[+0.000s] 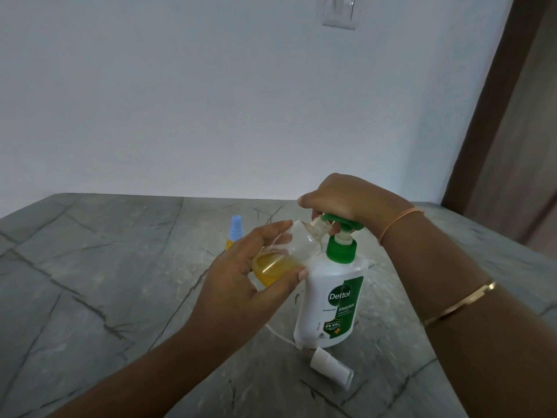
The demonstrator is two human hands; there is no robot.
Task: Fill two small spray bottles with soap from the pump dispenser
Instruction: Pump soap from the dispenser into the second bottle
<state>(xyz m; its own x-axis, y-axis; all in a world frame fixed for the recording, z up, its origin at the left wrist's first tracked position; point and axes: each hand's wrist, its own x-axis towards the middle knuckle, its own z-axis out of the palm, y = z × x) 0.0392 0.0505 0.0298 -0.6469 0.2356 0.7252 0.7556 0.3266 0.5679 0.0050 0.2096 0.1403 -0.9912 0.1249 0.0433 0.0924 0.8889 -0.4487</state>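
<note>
Yellow soap sits pooled in the base end of the clear spray bottle [289, 251], which your left hand [256, 276] holds tilted above the table. Your thumb is curled along its near side and your other fingers wrap its far side, slightly spread. The bottle's open threaded neck points up and right, just under the spout of the green pump head [340, 223]. Your right hand [340, 200] lies on top of that pump head with its fingers curled down over the spout. Whether the fingertips touch the bottle neck cannot be told. Count: one white pump dispenser [331, 297], standing upright; two small spray bottles, the second spray bottle [234, 233] upright behind your left hand, blue-capped with yellow liquid in it; one loose spray head [331, 369] lying on its side just in front of the dispenser, its thin tube trailing left. Your right forearm carries one gold bangle [458, 306] and your right wrist one orange band [398, 224]. Surface: grey veined stone table [90, 267]. Room: plain white wall [211, 101], switch plate [340, 10] at top, brown door frame [488, 116] at right.
</note>
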